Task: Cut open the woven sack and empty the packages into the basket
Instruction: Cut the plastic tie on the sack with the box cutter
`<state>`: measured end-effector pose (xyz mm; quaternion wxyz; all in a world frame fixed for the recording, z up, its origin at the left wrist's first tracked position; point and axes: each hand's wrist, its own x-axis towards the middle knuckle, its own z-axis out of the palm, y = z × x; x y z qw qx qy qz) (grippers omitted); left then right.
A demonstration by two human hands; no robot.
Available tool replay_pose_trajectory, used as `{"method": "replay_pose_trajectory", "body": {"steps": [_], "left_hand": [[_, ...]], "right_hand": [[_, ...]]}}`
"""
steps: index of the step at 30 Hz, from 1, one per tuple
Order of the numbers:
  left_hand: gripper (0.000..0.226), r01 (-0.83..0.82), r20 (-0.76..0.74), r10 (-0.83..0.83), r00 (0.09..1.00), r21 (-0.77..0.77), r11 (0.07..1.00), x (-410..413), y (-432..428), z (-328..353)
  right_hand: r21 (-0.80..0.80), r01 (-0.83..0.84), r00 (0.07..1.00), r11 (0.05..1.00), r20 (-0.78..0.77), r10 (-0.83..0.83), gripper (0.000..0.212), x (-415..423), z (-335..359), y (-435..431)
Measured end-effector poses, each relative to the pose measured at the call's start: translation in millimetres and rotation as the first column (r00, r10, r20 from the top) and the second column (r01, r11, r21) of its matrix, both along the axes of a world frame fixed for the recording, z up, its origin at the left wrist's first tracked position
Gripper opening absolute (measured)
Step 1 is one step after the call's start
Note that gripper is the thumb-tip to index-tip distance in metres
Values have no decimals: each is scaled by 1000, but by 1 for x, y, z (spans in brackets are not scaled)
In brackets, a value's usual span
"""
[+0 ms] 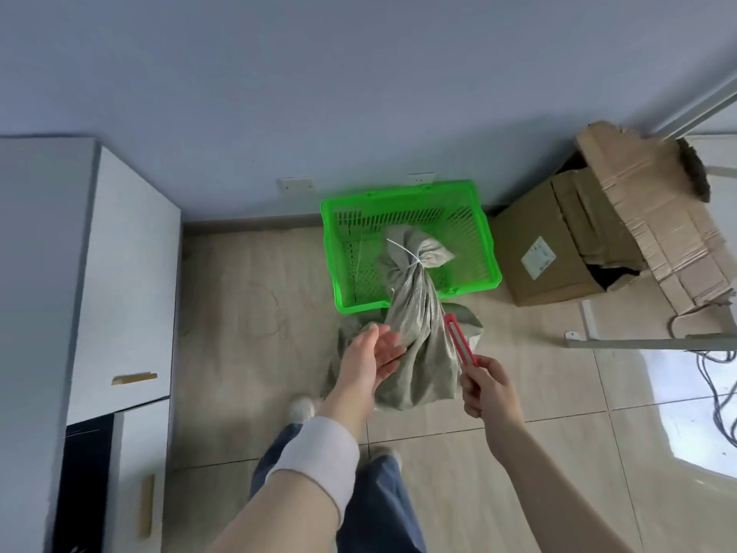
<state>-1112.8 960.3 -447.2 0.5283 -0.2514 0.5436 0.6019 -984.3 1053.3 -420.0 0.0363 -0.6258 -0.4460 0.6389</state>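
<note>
- Nearest the camera, at 6 o'clock, the left forearm wore a white wristband (319,453) and crossed above blue trousers (375,508). A pale shoe (301,407) stood on the tiled floor (247,313) just beside it.
- The left hand (375,353) was spread, fingers straight and palm turned towards the woven sack (418,345). Motion blur hid whether the fingertips touched the cloth.
- The right hand (484,387), at 4 o'clock from the sack, had its fingers curled round the handle of a red cutter (460,340). The cutter pointed towards 11 o'clock and lay along the sack's right flank. Its blade was too small to make out.
- The sack, grey-green and crumpled, stood on the floor between the two hands, just past the middle of the view.
- Its neck was cinched by a white tie (406,251), and the bunched top leaned towards 12 o'clock, over the near rim and into the green basket (399,193).
- The basket sat on the floor against the blue wall (359,93), at 12 o'clock from the sack, with slotted sides and bottom.
- At 3 o'clock from the basket was an opened cardboard box (554,257) with a white label, its flaps bent outwards.
- A white cabinet (127,273) filled the 9 o'clock side.
- Loose cables (718,393) trailed at the 3 o'clock edge.
- Two wall sockets (296,184) sat low on the wall, behind the basket.
</note>
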Motion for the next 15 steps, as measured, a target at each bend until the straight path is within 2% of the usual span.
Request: {"method": "replay_pose_trajectory", "body": {"steps": [9, 12, 15], "left_hand": [[24, 102, -57, -104, 993, -36, 994, 0, 41, -17], [21, 139, -83, -144, 986, -70, 988, -10, 53, -31], [30, 197, -139, -214, 967, -130, 972, -20, 72, -46]], "right_hand": [[-81, 32, 999, 996, -33, -35, 6, -5, -33, 37], [-83, 90, 994, 992, -60, -96, 6, -8, -48, 54], [-128, 143, 984, 981, -87, -155, 7, -9, -60, 73]]}}
